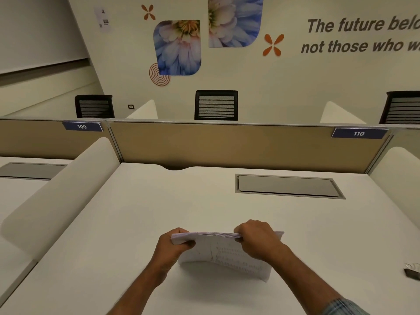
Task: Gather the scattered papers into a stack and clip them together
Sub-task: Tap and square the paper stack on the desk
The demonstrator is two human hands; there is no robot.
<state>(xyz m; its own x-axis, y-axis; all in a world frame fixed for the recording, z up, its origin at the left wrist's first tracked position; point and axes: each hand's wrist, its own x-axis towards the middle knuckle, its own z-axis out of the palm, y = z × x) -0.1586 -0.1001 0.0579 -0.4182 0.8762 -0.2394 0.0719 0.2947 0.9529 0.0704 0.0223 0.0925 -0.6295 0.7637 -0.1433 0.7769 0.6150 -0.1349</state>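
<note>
— What do you have on your left side?

— Your left hand is closed on the left end of the stack of white printed paper sheets, thumb on the near face, fingers wrapped behind.

— And where is the stack itself?

— You hold it upright on its long edge near the front of the white desk surface, its bottom edge touching the surface, its top edges roughly level between your hands.

— And your right?

— Your right hand pinches the top edge toward the right end, closed on the sheets. Beyond it, the grey rectangular cable flap sits flush in the surface. At the far right edge lies a black binder clip with silver handles, well apart from the stack.
</note>
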